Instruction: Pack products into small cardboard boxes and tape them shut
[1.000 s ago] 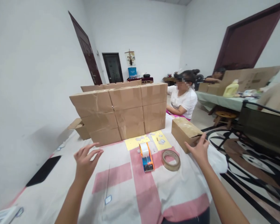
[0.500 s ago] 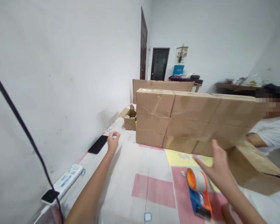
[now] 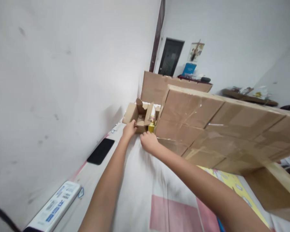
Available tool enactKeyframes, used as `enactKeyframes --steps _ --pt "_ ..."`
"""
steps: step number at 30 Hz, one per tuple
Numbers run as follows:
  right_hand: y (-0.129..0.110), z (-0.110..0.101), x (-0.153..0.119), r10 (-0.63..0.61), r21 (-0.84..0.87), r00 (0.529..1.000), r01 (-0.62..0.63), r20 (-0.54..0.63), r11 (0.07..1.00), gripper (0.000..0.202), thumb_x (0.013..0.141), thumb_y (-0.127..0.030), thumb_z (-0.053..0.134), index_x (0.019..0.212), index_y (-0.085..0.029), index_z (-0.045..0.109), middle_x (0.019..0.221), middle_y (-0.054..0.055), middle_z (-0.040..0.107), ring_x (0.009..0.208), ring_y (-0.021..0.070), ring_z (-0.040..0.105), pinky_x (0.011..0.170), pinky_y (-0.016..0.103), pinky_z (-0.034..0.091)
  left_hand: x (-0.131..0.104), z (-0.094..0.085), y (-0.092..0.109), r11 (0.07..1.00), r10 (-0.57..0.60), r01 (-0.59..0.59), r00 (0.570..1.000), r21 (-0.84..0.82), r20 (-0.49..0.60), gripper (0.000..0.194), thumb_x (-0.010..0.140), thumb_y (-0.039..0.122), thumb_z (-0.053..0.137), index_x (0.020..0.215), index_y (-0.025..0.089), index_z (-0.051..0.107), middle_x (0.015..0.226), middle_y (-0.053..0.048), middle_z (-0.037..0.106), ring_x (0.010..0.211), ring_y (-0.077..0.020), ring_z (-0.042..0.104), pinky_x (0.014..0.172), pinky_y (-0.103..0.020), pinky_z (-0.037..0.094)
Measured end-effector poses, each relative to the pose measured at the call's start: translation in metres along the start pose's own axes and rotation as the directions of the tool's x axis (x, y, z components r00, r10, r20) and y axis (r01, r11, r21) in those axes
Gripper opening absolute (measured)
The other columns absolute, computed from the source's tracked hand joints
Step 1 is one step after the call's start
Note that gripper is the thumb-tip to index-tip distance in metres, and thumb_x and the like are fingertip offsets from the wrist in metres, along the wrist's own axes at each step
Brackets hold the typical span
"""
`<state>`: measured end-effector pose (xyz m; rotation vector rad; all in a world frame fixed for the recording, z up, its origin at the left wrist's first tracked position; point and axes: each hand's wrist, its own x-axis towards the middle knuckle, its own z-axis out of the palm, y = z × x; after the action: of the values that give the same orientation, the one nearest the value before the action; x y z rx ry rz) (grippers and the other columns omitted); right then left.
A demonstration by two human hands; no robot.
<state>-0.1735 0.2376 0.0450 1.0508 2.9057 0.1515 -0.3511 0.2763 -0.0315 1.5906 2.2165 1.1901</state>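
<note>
A small open cardboard box (image 3: 141, 129) stands near the wall, its flaps up. My left hand (image 3: 130, 128) is closed on the box's near left edge. My right hand (image 3: 148, 141) has its fingers curled in at the box's lower right, just below a yellow bottle with a white tip (image 3: 151, 124); what those fingers hold, if anything, is hidden. The bottle stands between the small box and a big stack of taped cardboard boxes (image 3: 190, 122).
A black phone (image 3: 101, 151) and a white power strip (image 3: 54, 206) lie along the wall at left. An open carton (image 3: 270, 190) is at right. Behind the stack stands another cardboard piece (image 3: 174, 87).
Both hands have moved forward to the small box, the right one coming in from the far right, and their fingers have closed. The view has shifted and tilted; the tape dispenser is mostly out of sight.
</note>
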Motion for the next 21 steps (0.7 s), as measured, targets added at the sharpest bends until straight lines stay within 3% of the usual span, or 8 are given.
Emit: enactKeyframes --steps 2,4,7,9,12,14,17,21 --pt "-0.001 0.004 0.04 0.115 0.011 0.992 -0.116 0.057 0.993 0.036 0.092 -0.006 0.045 0.118 -0.004 0.07 0.126 0.029 0.064 0.124 0.0356 0.056 0.095 0.048 0.048 -0.009 -0.005 -0.018 1.0 -0.007 0.008 1.0 -0.026 0.025 0.021 0.085 0.02 0.06 0.106 0.022 0.059 0.1 -0.007 0.069 0.099 -0.0246 0.064 0.085 -0.033 0.045" --pt "0.001 0.011 0.077 0.248 0.012 0.965 -0.25 0.088 0.968 0.042 0.092 -0.006 0.043 0.129 0.001 0.063 0.142 0.035 0.051 0.135 0.0425 0.046 0.097 0.057 0.045 -0.017 -0.012 -0.036 0.997 -0.014 0.017 0.998 -0.07 0.054 0.019 0.087 0.024 0.058 0.106 0.023 0.058 0.097 -0.005 0.068 0.096 -0.0232 0.063 0.082 -0.031 0.045" --pt "0.005 0.02 0.12 0.448 0.025 0.888 -0.452 0.102 0.892 0.054 0.099 -0.011 0.033 0.151 0.0 0.04 0.159 0.035 0.024 0.144 0.0473 0.032 0.095 0.066 0.042 -0.022 -0.026 -0.056 0.987 -0.036 0.052 0.994 -0.15 0.107 0.023 0.09 0.03 0.055 0.112 0.024 0.056 0.101 -0.004 0.068 0.087 -0.02 0.065 0.074 -0.028 0.047" --pt "0.008 0.021 0.137 0.558 0.06 0.823 -0.565 0.106 0.823 0.055 0.102 -0.016 0.028 0.156 -0.005 0.031 0.159 0.036 0.025 0.14 0.047 0.037 0.087 0.064 0.047 -0.024 -0.034 -0.061 0.976 -0.053 0.084 0.986 -0.199 0.155 0.026 0.09 0.031 0.054 0.115 0.024 0.056 0.106 -0.004 0.068 0.079 -0.0175 0.066 0.067 -0.026 0.048" --pt "0.014 0.013 0.145 0.663 0.148 0.742 -0.67 0.099 0.728 0.055 0.102 -0.018 0.028 0.155 -0.002 0.031 0.147 0.042 0.038 0.129 0.0443 0.051 0.076 0.057 0.053 -0.025 -0.037 -0.056 0.958 -0.072 0.139 0.963 -0.251 0.261 0.029 0.088 0.027 0.053 0.116 0.023 0.058 0.107 -0.005 0.072 0.063 -0.0141 0.066 0.054 -0.024 0.049" --pt "0.016 0.004 0.144 0.69 0.215 0.718 -0.69 0.087 0.691 0.055 0.101 -0.016 0.029 0.153 0.001 0.032 0.141 0.044 0.041 0.124 0.0418 0.056 0.073 0.052 0.055 -0.023 -0.035 -0.048 0.95 -0.085 0.178 0.938 -0.258 0.335 0.026 0.086 0.026 0.055 0.11 0.02 0.063 0.104 -0.007 0.074 0.055 -0.0141 0.066 0.047 -0.024 0.049" --pt "0.011 -0.009 0.134 0.69 0.306 0.718 -0.681 0.096 0.666 0.056 0.1 -0.015 0.034 0.154 0.001 0.03 0.138 0.042 0.045 0.119 0.0362 0.062 0.075 0.047 0.057 -0.024 -0.042 -0.037 0.945 -0.103 0.204 0.927 -0.255 0.362 0.026 0.082 0.025 0.057 0.105 0.017 0.065 0.101 -0.01 0.075 0.056 -0.0153 0.067 0.044 -0.023 0.049" --pt "-0.012 -0.021 0.101 0.629 0.387 0.77 -0.616 0.109 0.686 0.065 0.095 -0.016 0.05 0.155 -0.004 0.027 0.14 0.034 0.049 0.123 0.0306 0.062 0.084 0.041 0.058 -0.034 -0.082 -0.047 0.933 -0.087 0.191 0.942 -0.305 0.325 0.04 0.083 0.033 0.061 0.118 0.014 0.059 0.083 -0.008 0.074 0.054 -0.0163 0.066 0.047 -0.025 0.052"
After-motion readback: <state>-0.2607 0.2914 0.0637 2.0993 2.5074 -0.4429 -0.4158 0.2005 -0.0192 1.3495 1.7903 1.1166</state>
